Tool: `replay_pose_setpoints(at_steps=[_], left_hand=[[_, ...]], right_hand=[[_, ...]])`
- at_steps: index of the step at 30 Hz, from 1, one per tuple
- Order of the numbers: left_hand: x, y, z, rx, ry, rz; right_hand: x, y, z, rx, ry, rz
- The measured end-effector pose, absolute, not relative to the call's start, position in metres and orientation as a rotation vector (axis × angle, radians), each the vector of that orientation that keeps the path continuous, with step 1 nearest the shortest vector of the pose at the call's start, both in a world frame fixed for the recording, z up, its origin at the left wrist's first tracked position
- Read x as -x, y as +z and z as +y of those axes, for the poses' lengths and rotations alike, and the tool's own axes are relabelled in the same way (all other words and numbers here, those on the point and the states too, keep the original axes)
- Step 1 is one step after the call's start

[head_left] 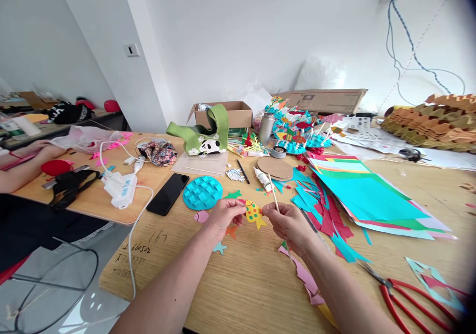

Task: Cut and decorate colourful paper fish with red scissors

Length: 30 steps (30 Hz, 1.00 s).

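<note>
My left hand (226, 214) pinches the edge of a yellow paper fish (253, 214) with green dots, held up over the table. Closed around a thin wooden stick (274, 195) is my right hand (287, 222), its fingertips at the fish's right side, by a small orange piece; whether they grip it too, I cannot tell. Beneath and beside my left hand lie a pink paper fish (201, 217), an orange paper cutout (231, 232) and a light blue paper star (220, 247). Behind it sits a blue woven paper disc (203, 193). A white glue bottle (263, 179) lies just beyond the stick.
Red-handled scissors (390, 285) lie at the front right, near coloured paper sheets (364, 190) and scraps (327, 210). At left are a black phone (168, 194), a power strip (121, 190) with a trailing cable, and another person's arm (28, 163). A metal flask (266, 128) stands behind.
</note>
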State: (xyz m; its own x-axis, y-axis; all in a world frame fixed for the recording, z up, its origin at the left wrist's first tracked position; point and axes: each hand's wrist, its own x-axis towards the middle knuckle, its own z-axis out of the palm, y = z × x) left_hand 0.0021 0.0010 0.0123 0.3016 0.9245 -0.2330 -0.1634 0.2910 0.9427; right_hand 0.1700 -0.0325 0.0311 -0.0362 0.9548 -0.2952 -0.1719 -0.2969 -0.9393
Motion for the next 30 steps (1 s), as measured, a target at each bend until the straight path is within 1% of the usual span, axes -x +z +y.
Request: replay_pose_setpoints(at_steps=[6, 12, 20, 30], left_hand=[[-0.002, 0.013, 0.001, -0.958, 0.853, 0.942], [-0.002, 0.012, 0.003, -0.934, 0.848, 0.915], [-0.002, 0.014, -0.001, -0.995, 0.765, 1.021], [-0.002, 0.012, 0.006, -0.880, 0.925, 1.058]], right_hand=[[-0.172, 0.030, -0.032, 1.285, 1.514, -0.942], [-0.174, 0.026, -0.032, 1.312, 1.590, -1.039], [-0.172, 0.020, -0.032, 1.371, 1.575, -1.170], [-0.174, 0.024, -0.032, 1.295, 1.595, -1.046]])
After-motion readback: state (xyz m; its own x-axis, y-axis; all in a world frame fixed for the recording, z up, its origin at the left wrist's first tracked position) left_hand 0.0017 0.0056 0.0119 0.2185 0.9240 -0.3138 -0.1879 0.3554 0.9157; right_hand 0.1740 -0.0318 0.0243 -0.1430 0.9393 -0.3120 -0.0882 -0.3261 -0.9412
